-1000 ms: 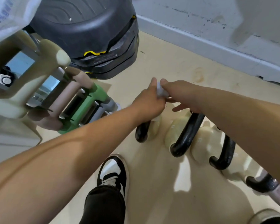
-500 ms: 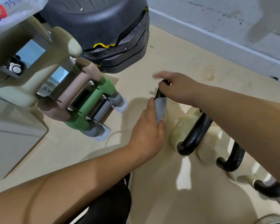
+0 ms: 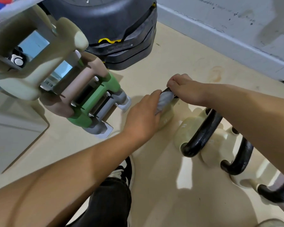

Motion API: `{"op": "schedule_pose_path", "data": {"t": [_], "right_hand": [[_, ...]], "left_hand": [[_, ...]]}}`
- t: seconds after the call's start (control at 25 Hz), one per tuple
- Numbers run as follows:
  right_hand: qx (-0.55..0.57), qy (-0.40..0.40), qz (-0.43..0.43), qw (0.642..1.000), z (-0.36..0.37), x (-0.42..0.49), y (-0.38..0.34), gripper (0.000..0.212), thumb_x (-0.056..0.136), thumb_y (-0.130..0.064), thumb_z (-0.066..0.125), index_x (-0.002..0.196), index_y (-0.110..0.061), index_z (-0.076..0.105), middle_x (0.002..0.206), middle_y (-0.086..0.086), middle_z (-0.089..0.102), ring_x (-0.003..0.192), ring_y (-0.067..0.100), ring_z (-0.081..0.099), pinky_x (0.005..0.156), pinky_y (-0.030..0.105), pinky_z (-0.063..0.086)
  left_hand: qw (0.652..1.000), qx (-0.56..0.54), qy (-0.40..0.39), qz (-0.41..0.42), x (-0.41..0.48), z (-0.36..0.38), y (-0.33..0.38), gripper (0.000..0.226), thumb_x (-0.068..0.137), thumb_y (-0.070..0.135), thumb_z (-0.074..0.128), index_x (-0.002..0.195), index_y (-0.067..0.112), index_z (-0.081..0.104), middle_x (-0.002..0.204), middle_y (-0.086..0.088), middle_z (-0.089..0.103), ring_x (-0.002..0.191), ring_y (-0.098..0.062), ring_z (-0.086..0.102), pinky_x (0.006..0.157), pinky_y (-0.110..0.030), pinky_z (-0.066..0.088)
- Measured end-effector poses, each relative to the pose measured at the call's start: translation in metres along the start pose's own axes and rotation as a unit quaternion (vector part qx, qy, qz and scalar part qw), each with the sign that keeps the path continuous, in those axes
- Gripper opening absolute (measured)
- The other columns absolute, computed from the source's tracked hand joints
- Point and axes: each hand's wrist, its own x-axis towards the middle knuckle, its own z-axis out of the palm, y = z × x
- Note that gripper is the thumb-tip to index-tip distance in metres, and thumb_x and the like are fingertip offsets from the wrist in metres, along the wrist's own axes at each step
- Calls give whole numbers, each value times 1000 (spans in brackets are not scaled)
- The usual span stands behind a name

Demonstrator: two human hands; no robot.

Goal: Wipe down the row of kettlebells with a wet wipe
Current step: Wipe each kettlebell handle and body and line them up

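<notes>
The pale beige floor (image 3: 179,63) fills most of your view and meets a scuffed grey wall (image 3: 236,27) at the top right. A stack of black moulded rubber platforms (image 3: 105,22) sits at the top. Just left of it is a rack of cream, tan, green and grey dumbbells (image 3: 56,89).

The row of cream kettlebells with black loop handles (image 3: 202,133) stands on the floor at the right. It runs from mid-view down to the lower right corner, each bell just beside the next. Their handles look glossy and their pale bodies look smooth.

You are working on the small cream kettlebell at the far end of the row (image 3: 166,117), so I judge the task barely started, with the rest of the row waiting. Your right hand (image 3: 184,90) has its fingers curled over the top of that bell's handle and steadies it. I cannot tell whether it also pinches the cloth. Your left hand (image 3: 143,118) is wrapped round the crumpled pale grey wet wipe (image 3: 165,100), pressing it against the handle's near leg.

For the next move, slide the wipe along the full loop and then down over the rounded body. Keep your right hand's hold firm so the bell doesn't tip. After that, shift to the neighbouring bell, whose handle is thicker.
</notes>
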Motion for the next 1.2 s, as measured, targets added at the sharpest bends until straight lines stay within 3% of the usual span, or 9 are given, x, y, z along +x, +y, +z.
{"op": "schedule_pose_path", "data": {"t": [0.16,0.24,0.4,0.56,0.72,0.84,0.92,1.04,1.2], "right_hand": [[10,-1,33,999,1,2,0,35,106,-42,26,122,-24,51,127,1,39,110,25,51,106,44,40],[5,0,45,999,2,2,-2,35,106,-42,24,123,-24,49,127,0,38,111,27,50,107,45,38],[-8,6,47,999,3,6,-3,42,107,-42,19,136,-26,44,133,-1,33,120,30,45,110,47,33],[34,11,28,999,3,4,-4,44,110,-38,22,149,-30,41,148,2,30,130,29,42,106,39,32],[91,10,17,996,4,-1,2,45,111,-38,28,155,-33,38,159,-1,24,145,24,34,116,36,28],[114,19,5,993,3,-5,5,42,111,-36,33,150,-33,46,153,-1,31,133,20,41,106,29,28],[105,22,1,994,4,-7,4,40,110,-30,33,144,-20,52,149,6,35,130,31,46,112,35,33],[89,32,10,995,6,-8,-1,41,109,-25,30,141,-5,47,143,13,37,133,40,43,112,41,34],[90,32,3,995,7,-7,-3,44,110,-34,25,144,-20,49,149,7,34,135,32,41,103,34,30]], "left_hand": [[991,-125,35,-24,-48,15,-20,66,93,2,58,153,18,36,131,-5,54,114,-16,51,96,-25,42],[994,-100,31,-38,-36,9,-13,60,92,5,58,148,19,39,129,-3,55,108,-19,54,88,-28,44],[985,145,-83,-42,14,-18,12,25,90,9,58,107,14,40,97,-4,52,77,-27,53,59,-36,35],[973,139,-176,-60,59,-20,40,20,93,15,54,108,14,42,82,2,48,82,-26,59,56,-32,35],[991,127,-48,18,27,-4,26,40,95,18,56,133,15,44,104,-7,58,87,-33,63,64,-41,46],[999,-6,-8,36,-27,-1,-11,67,93,5,58,153,15,31,123,-10,56,105,-30,57,82,-39,49],[998,-41,9,36,-50,2,-22,73,92,-1,58,156,13,26,127,-10,53,109,-27,55,88,-37,48],[999,25,-29,9,-26,-6,-7,56,90,5,56,143,13,40,122,-8,53,102,-29,56,74,-37,45],[968,207,-136,-42,34,-30,28,27,90,5,55,111,13,40,89,-2,47,85,-31,59,57,-37,35]]}}
